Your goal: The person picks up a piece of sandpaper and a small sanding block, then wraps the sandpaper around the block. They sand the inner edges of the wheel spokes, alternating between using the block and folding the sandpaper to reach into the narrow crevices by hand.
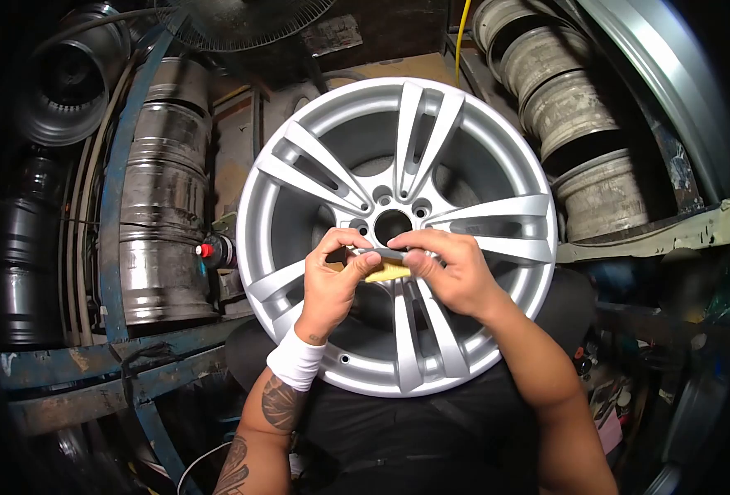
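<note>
A silver alloy wheel (479, 358) with paired spokes lies face up across the person's lap. Above its lower spokes, just under the centre hole, both hands pinch a small folded piece of sandpaper (388, 272), dark grey on one face and yellow on the other. My left hand (329, 285) grips its left end between thumb and fingers, a white band round the wrist. At the other end my right hand (457, 272) holds it the same way, thumb below and index finger on top. Fingers partly cover the piece.
Stacked metal wheels (165, 194) stand on a blue metal rack (125, 177) at the left. More dull wheels (575, 103) are piled at the right. A bottle with a red cap (207, 250) is left of the wheel, and a fan (245, 21) is at the top.
</note>
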`<state>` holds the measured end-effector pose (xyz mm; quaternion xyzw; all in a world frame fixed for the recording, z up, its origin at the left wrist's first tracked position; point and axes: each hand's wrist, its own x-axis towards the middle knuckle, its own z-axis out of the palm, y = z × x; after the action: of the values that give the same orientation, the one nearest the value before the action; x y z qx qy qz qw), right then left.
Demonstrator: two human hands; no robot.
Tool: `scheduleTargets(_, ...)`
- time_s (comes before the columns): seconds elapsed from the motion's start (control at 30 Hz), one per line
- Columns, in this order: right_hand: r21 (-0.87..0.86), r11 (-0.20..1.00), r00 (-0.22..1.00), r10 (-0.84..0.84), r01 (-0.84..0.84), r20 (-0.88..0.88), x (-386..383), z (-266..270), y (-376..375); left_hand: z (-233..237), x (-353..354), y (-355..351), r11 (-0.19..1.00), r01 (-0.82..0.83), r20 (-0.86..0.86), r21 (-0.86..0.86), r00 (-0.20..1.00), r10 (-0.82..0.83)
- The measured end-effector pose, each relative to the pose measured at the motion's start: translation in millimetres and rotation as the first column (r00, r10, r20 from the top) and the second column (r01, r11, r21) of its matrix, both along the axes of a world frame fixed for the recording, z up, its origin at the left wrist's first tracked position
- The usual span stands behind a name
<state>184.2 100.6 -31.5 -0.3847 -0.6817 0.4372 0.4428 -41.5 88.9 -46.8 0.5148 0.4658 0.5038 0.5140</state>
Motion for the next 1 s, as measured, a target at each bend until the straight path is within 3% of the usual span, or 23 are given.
scheduleTargets(0.03, 0.135, 0.99, 0.998, -0.038, 0.033, 0.039, -5.1, 3.1, -2.5, 0.3, 2.0, 0.1, 1.0, -0.011, 0.04, -0.008, 0.999, 0.011)
scheduleTargets(0.13, 0.122, 0.988, 0.994, -0.1, 0.094, 0.04, -10.3, -5.5, -4.5, 8.3, 7.5, -7.3, 0.966, 0.014, 0.153, -0.257, 0.988, 0.027)
scheduleTargets(0.23, 0.08, 0.985, 0.984, -0.157, 0.151, 0.084, -8.4, -2.7, -4.4, 5.0, 10.1, -10.5, 0.969, 0.042, 0.115, -0.242, 0.993, -0.014)
scheduleTargets(0.37, 0.283, 0.939, 0.961, -0.241, 0.195, 0.137, -10.9, -10.6, -2.4, 11.8, 10.3, -10.4, 0.944, 0.015, 0.111, -0.33, 0.994, 0.023)
scheduleTargets(0.47, 0.214, 0.964, 0.973, -0.189, 0.158, 0.134, -12.2, -7.4, -4.4, 4.4, 8.8, -11.3, 0.954, -0.047, 0.039, -0.298, 0.997, 0.061)
scheduleTargets(0.57, 0.034, 0.998, 0.986, -0.053, 0.048, 0.159, -8.2, -0.4, -2.9, 2.4, 9.7, -10.3, 0.977, -0.095, -0.01, -0.189, 0.995, 0.095)
scheduleTargets(0.67, -0.114, 0.992, 0.999, -0.042, 0.045, 0.035, -8.9, -1.8, -4.7, -3.1, 11.6, -10.5, 0.993, -0.115, -0.048, 0.009, 0.992, 0.115)
scheduleTargets(1.0, -0.072, 0.99, 0.992, -0.118, 0.121, 0.049, -11.2, -5.4, -7.1, 11.4, 7.0, -8.7, 0.998, 0.007, -0.241, 0.057, 0.97, 0.007)
